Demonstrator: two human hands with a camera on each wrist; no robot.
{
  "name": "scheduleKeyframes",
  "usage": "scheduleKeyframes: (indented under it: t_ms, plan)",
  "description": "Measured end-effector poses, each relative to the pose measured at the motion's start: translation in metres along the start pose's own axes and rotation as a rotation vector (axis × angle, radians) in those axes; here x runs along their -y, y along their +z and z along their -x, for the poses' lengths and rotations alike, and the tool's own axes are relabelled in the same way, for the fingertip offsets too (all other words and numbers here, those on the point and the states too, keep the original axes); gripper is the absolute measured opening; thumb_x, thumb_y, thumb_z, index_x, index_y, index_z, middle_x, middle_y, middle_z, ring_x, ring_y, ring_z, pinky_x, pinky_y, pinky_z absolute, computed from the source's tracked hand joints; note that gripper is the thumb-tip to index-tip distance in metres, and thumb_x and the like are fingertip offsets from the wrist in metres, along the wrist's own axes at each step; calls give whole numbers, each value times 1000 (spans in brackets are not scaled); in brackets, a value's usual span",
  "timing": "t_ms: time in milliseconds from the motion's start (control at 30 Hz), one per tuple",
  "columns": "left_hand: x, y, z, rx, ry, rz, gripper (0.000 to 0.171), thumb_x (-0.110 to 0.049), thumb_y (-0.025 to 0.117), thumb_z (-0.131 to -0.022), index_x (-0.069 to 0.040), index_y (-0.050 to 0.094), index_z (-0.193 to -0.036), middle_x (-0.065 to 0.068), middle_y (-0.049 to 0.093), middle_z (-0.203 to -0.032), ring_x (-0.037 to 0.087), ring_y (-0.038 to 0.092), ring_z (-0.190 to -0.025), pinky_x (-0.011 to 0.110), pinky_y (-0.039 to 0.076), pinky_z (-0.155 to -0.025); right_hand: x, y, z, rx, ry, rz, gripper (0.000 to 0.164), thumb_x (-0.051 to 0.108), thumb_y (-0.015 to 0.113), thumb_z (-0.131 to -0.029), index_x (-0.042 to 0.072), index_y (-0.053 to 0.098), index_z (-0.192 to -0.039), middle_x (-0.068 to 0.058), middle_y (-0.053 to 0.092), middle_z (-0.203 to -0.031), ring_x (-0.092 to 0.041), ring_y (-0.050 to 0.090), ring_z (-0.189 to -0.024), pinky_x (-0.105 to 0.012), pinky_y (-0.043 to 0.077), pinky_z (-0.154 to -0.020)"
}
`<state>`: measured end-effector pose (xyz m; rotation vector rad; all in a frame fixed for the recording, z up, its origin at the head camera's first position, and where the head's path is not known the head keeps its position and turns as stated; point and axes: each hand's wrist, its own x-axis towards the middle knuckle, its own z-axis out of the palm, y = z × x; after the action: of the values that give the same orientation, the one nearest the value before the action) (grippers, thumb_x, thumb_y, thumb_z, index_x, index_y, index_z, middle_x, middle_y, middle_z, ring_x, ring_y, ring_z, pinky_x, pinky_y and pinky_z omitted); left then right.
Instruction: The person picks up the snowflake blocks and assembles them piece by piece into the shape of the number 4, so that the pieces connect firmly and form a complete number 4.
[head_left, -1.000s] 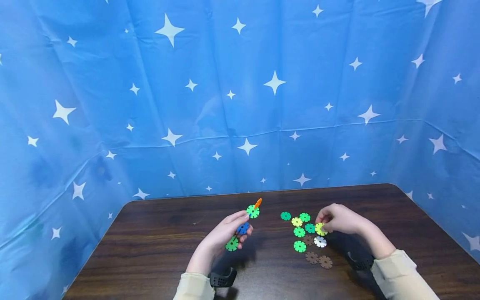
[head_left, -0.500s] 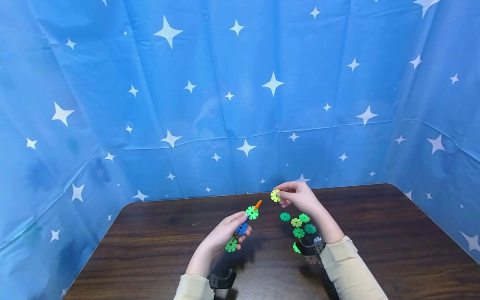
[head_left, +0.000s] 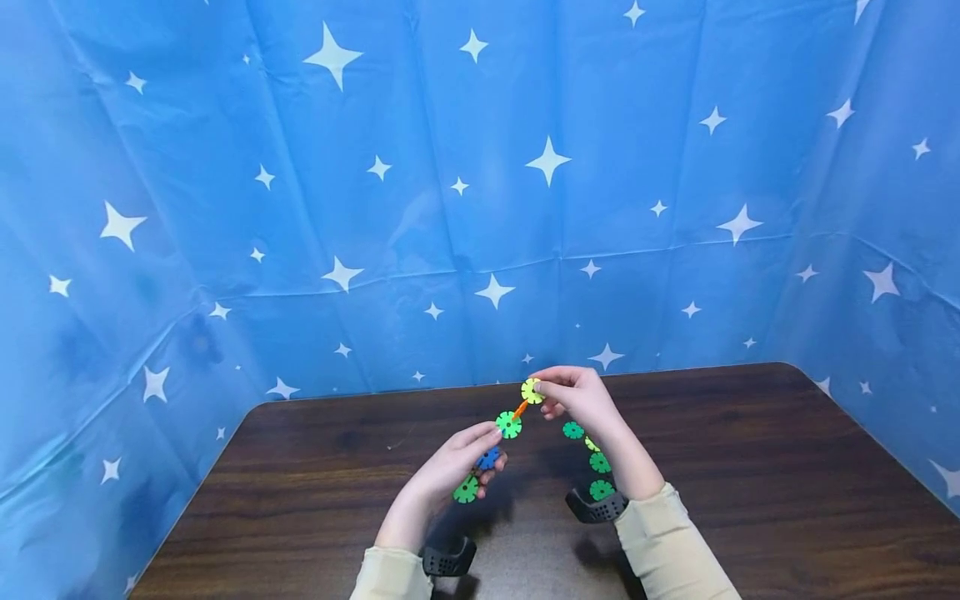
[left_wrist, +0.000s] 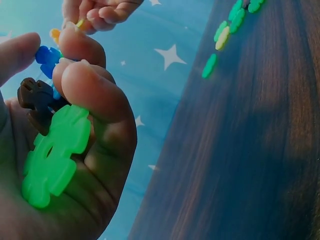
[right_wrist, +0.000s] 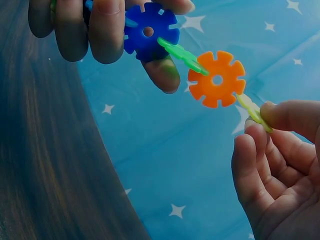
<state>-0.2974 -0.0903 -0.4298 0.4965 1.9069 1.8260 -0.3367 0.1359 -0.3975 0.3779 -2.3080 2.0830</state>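
A chain of notched plastic discs runs through my left hand (head_left: 446, 471), whose thumb and fingers pinch a blue disc (right_wrist: 155, 47). Below the fingers, a green disc (left_wrist: 65, 150) and a brown disc (left_wrist: 32, 95) sit against the palm in the left wrist view. Beyond the fingertips, another green disc (right_wrist: 182, 56) links the blue disc to an orange disc (right_wrist: 204, 85). My right hand (head_left: 588, 408) pinches a yellow disc (right_wrist: 250, 107) between thumb and fingers. Its edge meets the orange disc's rim; how deep the slots engage is unclear.
Loose discs lie on the dark wood table under my right forearm, among them a dark green disc (head_left: 573, 430) and a bright green disc (head_left: 602, 490). The forearm covers others. A blue star-patterned curtain (head_left: 420, 225) hangs behind the table (head_left: 300, 500).
My right hand has lifted the yellow disc off the table and brought it left to the orange disc. My left hand and its chain have stayed nearly still.
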Motion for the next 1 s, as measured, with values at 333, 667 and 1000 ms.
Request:
scheduleKeyframes:
  t_ms: [333,667,1000]
  plan:
    - [-2,-1,1,5,-2,-8,36,-39,46,-102,-6,52,-117,2,52,-79,13,42,-58,24,44,-50,3,3,2,39,-6,20,27,8,65,-92,-8,66,-113,-9,67,-85,-14,60,-60,-34,56,-63]
    - [0,-2,3,10,31,-2,29,-37,47,-103,-8,52,-103,1,44,-75,13,33,-54,24,37,-46,0,2,3,62,18,2,24,4,64,-92,-12,66,-109,-9,68,-82,-14,61,-59,-40,57,-64]
    - [2,-4,2,-5,34,18,29,-36,46,-103,-8,51,-95,1,41,-75,14,28,-55,24,33,-45,-3,3,3,87,22,-9,26,3,65,-91,-15,64,-110,-10,68,-82,-12,60,-57,-35,57,-62]
